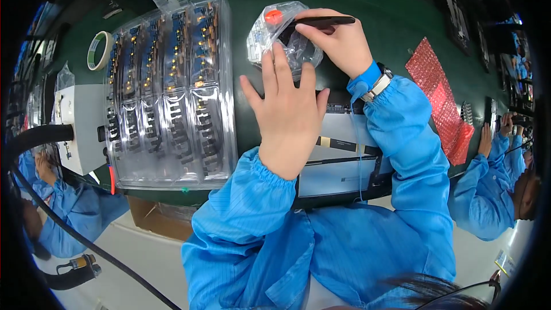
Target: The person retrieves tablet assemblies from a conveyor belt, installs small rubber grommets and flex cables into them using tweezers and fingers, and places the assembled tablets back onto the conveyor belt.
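My left hand [288, 109] lies flat with fingers spread, fingertips touching the lower edge of a clear plastic bag [270, 37] of small parts that has an orange-red sticker on it. My right hand [340, 43] sits at the bag's right side and holds a black pen-like tool [321, 22] whose tip points into the bag. Under both forearms lies a flat grey and black panel [338, 163] on the green work mat [390, 17]. Both arms wear blue sleeves; a watch sits on the right wrist.
A clear plastic blister tray [169, 92] of small electronic parts lies to the left. A tape roll [99, 50] and a white box [80, 126] sit further left. Red bubble wrap [442, 100] lies at right. Other people in blue work at both sides.
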### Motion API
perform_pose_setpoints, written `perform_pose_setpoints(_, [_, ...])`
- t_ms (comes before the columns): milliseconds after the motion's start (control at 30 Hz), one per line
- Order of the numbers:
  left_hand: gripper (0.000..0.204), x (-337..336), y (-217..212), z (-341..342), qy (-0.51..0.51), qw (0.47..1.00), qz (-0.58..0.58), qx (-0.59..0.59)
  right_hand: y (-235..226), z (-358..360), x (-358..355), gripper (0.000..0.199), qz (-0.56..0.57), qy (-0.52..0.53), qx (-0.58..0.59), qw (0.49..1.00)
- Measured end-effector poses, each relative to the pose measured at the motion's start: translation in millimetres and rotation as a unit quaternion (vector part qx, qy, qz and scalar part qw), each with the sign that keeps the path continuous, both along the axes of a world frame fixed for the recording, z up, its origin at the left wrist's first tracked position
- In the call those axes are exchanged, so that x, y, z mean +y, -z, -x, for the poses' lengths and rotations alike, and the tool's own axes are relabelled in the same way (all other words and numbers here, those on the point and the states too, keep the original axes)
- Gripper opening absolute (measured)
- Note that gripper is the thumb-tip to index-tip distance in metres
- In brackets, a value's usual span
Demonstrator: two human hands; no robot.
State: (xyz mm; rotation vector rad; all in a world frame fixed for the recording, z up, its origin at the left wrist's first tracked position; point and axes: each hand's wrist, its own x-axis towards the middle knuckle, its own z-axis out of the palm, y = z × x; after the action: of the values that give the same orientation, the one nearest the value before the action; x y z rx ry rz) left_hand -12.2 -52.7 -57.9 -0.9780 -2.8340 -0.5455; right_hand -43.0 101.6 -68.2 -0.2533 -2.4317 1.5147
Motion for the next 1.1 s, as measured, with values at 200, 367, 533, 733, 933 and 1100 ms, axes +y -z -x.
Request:
perform_pose_setpoints(200, [0.039,0,2,1,0.005,1.0,-0.026,0.009,4,2,-2,0.019,-0.003,-0.006,0.018,1.0])
perform_pose_setpoints(367, [0.041,0,2,1,0.0,1.0,-0.001,0.012,4,2,0,0.018,-0.013,-0.002,0.037,0.999])
perform_pose_setpoints(533, [0.04,-1,-2,-2,0.008,1.0,-0.012,0.027,-7,-9,-1,0.018,0.068,0.022,0.069,0.995])
perform_pose_setpoints(733, [0.063,-24,-63,-21,0.053,0.742,-0.583,-0.327,-84,-69,-26,0.018,0.104,-0.001,0.083,0.991])
perform_pose_setpoints(933, [0.056,-43,-78,-36,0.088,0.207,-0.726,-0.65,-127,-117,-53,0.022,-0.113,-0.241,0.174,0.948])
perform_pose_setpoints(1100, [0.054,-51,-71,-55,0.123,0.132,-0.729,-0.66,-125,-134,-64,0.023,-0.106,-0.239,0.16,0.952])
